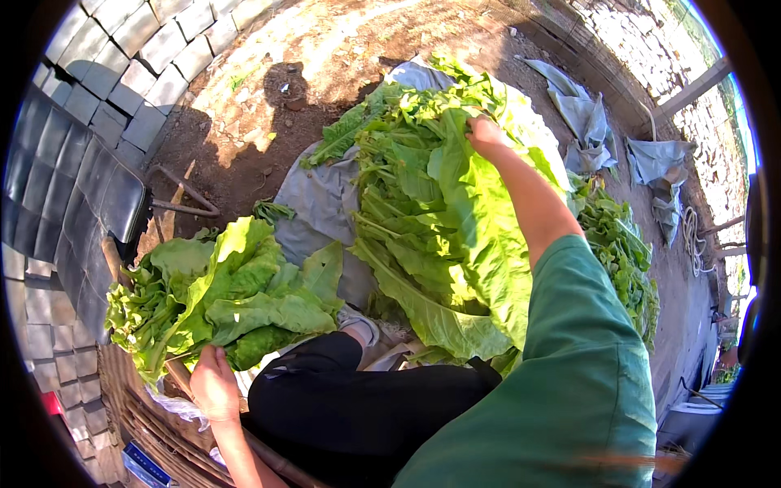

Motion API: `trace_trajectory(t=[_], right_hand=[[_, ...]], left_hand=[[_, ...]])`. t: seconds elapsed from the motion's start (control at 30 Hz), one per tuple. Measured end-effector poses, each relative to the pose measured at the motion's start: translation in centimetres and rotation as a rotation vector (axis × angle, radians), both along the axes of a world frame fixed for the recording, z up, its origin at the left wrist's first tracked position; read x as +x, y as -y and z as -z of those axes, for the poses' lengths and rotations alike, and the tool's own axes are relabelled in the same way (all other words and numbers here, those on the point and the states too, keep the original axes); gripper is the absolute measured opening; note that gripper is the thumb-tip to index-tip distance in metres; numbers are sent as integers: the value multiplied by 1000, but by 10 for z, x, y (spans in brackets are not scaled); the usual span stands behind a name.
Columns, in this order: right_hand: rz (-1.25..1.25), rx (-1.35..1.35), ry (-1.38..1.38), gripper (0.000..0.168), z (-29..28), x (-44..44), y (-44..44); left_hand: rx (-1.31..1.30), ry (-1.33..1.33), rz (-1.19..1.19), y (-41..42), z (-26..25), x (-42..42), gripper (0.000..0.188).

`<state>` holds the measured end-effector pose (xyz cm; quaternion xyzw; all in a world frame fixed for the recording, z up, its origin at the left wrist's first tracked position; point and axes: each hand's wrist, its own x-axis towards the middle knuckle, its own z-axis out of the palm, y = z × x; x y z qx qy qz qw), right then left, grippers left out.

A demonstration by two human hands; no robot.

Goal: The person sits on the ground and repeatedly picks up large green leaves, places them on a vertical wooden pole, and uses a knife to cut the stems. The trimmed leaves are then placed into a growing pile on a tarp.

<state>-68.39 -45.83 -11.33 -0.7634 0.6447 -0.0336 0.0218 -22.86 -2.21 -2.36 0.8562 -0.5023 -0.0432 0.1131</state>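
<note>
My right hand [485,135] reaches across a tall heap of long green leaves [415,183], and its fingers close on the upper end of a broad, sunlit leaf [482,232]. That leaf hangs down the front of the heap. At the left, my left hand [215,383] touches the lower edge of a smaller pile of leafy greens [262,305]. Its fingertips are partly hidden there, so the grip is unclear. Stem ends of this smaller pile point left. A grey cloth sheet [320,201] lies under the large heap.
A black padded seat [91,177] with a metal frame stands at left, near concrete blocks [122,67]. More greens [616,244] lie at right. Beyond are grey cloth scraps [573,110] and a coiled rope [692,244]. A blue box [145,465] lies at lower left.
</note>
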Motion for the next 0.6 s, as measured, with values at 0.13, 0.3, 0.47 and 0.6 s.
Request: trace_trajectory(t=[0.13, 0.3, 0.47, 0.6], right_hand=[[183, -106, 78, 29, 33, 7, 5], [378, -71, 192, 28, 12, 27, 17], [255, -97, -162, 72, 33, 30, 11], [160, -70, -131, 64, -1, 48, -8]], left_hand=[[-22, 0, 19, 0, 0, -1, 17], [-10, 4, 21, 0, 0, 2, 17], [-40, -22, 3, 0, 0, 0, 17], [-25, -51, -20, 1, -5, -1, 16]])
